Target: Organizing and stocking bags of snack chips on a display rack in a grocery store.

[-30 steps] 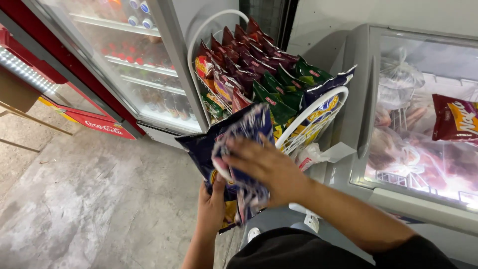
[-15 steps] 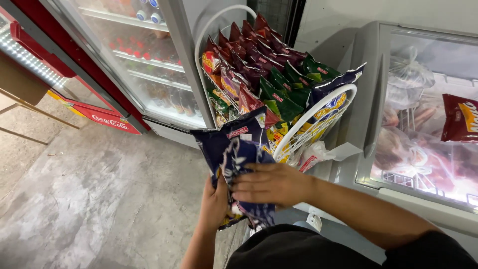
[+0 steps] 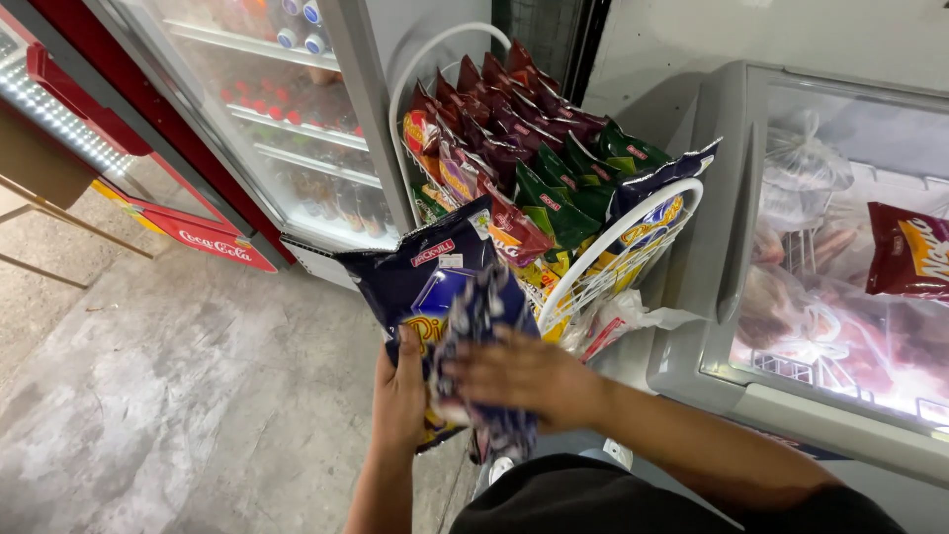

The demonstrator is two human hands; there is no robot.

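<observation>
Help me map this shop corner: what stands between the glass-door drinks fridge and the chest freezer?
A white wire rack packed with red, green and dark blue snack bags fills that gap, as the head view shows.

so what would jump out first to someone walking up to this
Probably the dark blue snack bags bunched low in the middle, gripped from the side by the left hand with the right hand pressed over the front one. Just behind stands a white wire rack crammed with red, green and blue bags, between a glass-door drinks fridge on the left and a chest freezer on the right.
</observation>
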